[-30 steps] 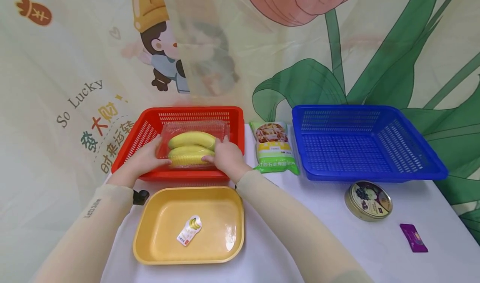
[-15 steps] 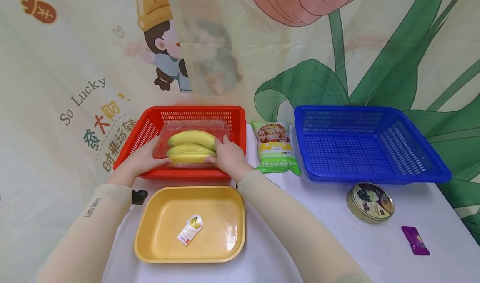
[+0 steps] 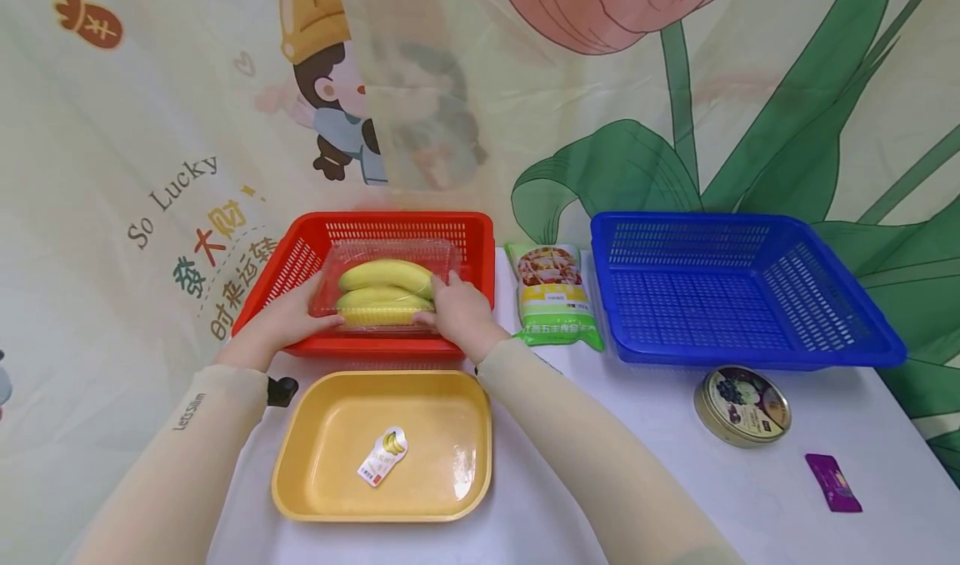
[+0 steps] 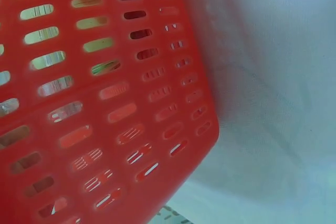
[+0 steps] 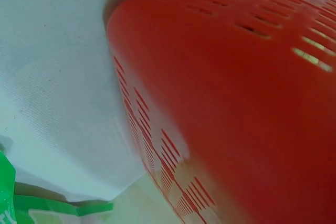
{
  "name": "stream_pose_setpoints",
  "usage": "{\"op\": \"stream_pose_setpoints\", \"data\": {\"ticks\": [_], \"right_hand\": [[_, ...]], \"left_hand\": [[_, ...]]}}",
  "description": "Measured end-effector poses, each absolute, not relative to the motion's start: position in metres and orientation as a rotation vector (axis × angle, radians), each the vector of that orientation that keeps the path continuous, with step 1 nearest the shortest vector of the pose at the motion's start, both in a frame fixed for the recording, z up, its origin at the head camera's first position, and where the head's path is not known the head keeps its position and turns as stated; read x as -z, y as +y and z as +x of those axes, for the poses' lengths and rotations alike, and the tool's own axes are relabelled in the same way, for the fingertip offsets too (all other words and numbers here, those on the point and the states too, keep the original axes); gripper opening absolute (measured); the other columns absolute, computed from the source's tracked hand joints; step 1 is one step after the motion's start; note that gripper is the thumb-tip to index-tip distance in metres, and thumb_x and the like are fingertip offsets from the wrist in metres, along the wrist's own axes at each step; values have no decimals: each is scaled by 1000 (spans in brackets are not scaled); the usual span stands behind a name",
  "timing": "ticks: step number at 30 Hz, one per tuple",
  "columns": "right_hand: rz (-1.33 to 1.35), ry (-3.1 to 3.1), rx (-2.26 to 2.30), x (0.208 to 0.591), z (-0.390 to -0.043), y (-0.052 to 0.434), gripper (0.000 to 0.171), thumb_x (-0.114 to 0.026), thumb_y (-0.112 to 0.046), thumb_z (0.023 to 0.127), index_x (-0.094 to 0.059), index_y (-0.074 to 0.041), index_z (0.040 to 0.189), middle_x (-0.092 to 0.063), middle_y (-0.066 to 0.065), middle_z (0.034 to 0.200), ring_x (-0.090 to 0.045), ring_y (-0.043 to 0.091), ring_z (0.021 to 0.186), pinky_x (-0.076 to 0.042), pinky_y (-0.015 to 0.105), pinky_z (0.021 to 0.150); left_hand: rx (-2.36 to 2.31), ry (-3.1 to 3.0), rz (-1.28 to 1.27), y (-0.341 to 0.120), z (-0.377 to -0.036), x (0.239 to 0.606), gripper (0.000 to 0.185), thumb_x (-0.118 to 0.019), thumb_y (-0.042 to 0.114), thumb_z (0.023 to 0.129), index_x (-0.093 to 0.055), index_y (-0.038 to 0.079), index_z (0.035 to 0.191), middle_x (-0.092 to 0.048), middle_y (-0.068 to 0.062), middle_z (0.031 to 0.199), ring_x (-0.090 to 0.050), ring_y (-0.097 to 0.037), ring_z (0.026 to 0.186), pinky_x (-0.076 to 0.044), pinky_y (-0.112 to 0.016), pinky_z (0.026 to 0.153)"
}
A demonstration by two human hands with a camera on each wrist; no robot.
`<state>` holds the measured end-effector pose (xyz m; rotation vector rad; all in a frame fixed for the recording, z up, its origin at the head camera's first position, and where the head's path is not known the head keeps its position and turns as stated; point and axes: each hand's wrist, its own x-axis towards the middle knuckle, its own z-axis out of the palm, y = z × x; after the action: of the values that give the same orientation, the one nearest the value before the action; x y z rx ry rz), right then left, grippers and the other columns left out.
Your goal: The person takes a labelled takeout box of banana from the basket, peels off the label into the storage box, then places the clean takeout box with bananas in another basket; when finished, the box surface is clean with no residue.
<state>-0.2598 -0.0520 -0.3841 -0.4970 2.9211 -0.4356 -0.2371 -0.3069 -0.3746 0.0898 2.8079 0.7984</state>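
Note:
A clear plastic box with two yellow bananas inside lies in the red basket. My left hand grips the box's left end and my right hand grips its right end, thumbs along the near edge. Both wrist views show only the red basket's slotted outer wall very close, with white tablecloth beside it; neither hand shows there.
A yellow tray holding a banana sticker sits in front of the red basket. To the right lie a green snack bag, a blue basket, a round tin and a purple packet. A small black object lies by my left sleeve.
Both hands keep their hold on the banana box in the red basket; only the head view has shifted slightly.

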Motion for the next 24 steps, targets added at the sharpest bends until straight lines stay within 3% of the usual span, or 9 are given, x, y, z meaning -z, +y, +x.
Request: {"op": "stream_pose_setpoints", "data": {"ticks": [4,13,19,24], "right_hand": [[-543,2892,544,382,-262,-48,79,-55,-55,81,-31,-11,142,-36,13,144,-38,28,130,-38,38,103],[-549,2811,843,371,-266,-37,76,-58,-50,83,-31,-10,142,-39,8,143,-36,22,132,-32,35,107],[-582,2821,889,362,-267,-33,72,-57,-49,84,-34,-13,141,-40,5,142,-39,21,130,-35,36,105],[-579,2937,804,355,-268,-27,56,-54,-47,86,-46,-18,134,-45,2,139,-44,19,126,-41,37,100]], "left_hand": [[-763,2852,131,-304,-239,373,95,-61,57,76,-11,17,147,-36,-17,139,-41,-36,118,-38,-58,95],[-556,2931,169,-291,-241,358,95,-54,58,81,-6,9,147,-8,-20,151,-13,-41,136,-21,-62,102],[-510,2996,200,-278,-242,349,92,-46,63,82,-9,9,147,-10,-20,151,-13,-40,137,-20,-61,104],[-513,3042,217,-264,-247,344,89,-39,66,83,-13,10,146,-13,-18,152,-13,-37,138,-18,-58,107]]}}
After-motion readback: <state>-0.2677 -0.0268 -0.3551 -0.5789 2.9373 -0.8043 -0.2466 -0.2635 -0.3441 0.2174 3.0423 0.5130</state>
